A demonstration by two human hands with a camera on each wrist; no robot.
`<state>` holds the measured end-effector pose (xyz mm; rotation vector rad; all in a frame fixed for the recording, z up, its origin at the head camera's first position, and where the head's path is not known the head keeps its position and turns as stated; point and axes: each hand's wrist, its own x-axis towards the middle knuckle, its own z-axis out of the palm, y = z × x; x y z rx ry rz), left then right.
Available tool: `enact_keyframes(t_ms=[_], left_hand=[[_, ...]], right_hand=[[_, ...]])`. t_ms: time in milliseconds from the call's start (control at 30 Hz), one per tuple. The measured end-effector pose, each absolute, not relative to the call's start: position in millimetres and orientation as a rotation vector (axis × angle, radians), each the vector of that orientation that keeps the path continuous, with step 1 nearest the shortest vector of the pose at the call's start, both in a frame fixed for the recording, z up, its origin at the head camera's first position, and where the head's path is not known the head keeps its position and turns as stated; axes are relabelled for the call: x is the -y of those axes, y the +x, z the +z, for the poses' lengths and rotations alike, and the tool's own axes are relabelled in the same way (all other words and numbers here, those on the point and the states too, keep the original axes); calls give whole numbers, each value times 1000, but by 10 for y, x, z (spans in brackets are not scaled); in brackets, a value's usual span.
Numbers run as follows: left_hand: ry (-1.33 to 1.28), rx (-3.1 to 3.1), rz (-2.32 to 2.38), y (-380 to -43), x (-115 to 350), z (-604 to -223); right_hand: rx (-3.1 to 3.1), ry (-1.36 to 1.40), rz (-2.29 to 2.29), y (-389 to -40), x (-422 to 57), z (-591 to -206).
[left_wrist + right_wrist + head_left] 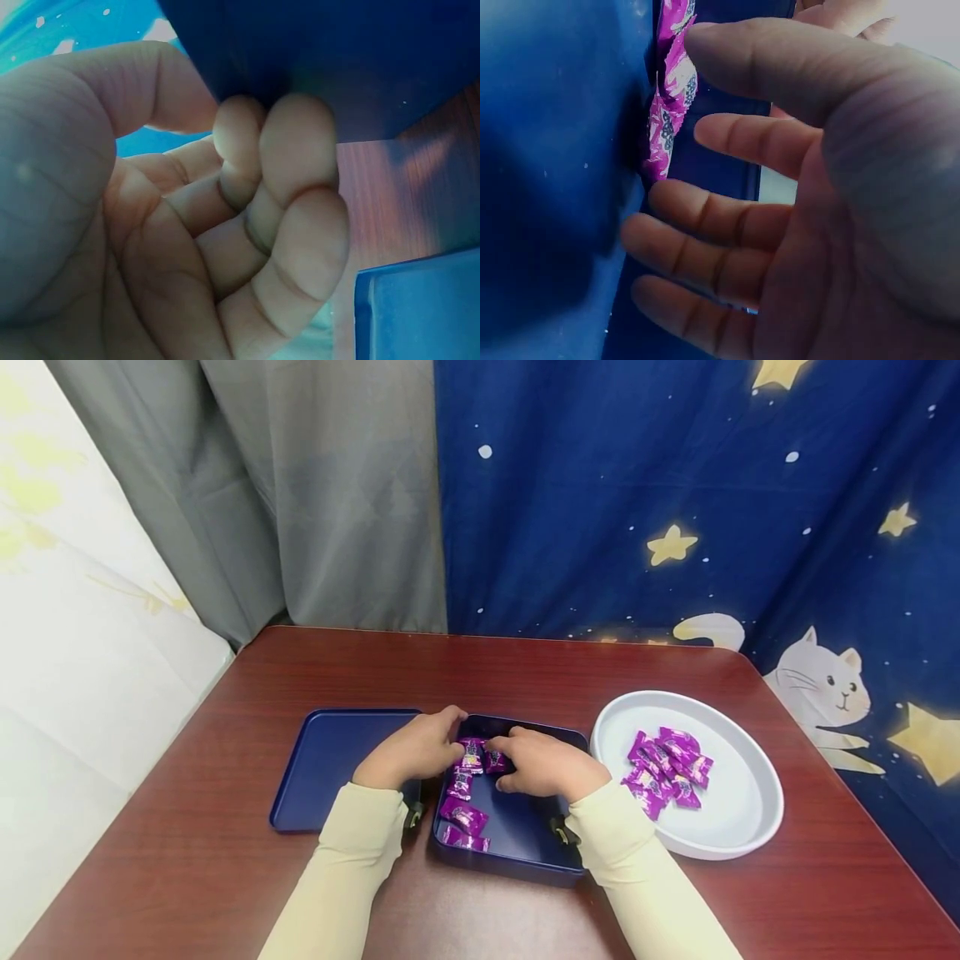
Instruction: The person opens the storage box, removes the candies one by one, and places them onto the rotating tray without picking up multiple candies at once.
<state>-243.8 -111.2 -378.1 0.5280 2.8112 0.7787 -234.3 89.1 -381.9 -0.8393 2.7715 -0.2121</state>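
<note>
A dark blue rectangular box (517, 822) sits on the table with several purple wrapped candies (463, 816) along its left and back sides. My left hand (416, 747) grips the box at its back left corner. In the left wrist view, its curled fingers (304, 142) press the outside of the box wall (337, 67) and the thumb reaches over the rim. My right hand (543, 764) is inside the box, fingers spread and loosely bent, holding nothing. Beside its thumb, a row of candies (664, 135) lies against the wall in the right wrist view.
To the left lies a flat blue lid (337, 768). At the right stands a round white tray (750, 814) with a heap of the same purple candies (667, 764). The brown table (480, 672) ends at grey and blue curtains.
</note>
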Motion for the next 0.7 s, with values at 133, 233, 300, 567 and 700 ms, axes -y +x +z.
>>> enact_keyframes(t_ms=[133,233,300,567,700], left_hand=[[532,-2814,777,-2442,1112,-3782],[526,-2812,786,-2434,1113,-3783],[524,-2812,789,-2429,1113,-3782],[527,-2811,793,-2431,1106,-3774],[519,-2807,788,-2427,1102,-3780]], right_hand=[[-2762,-834,-191,-2347,-903,-3829],[-2764,-852,-189,-2357,-912,-3837],[-2770,-858,-200,-2359,-917,-3833],[-2769,-842,-249,-2365,-961,-3821],[-2744,-860,-281,-2356,-984,-3816]])
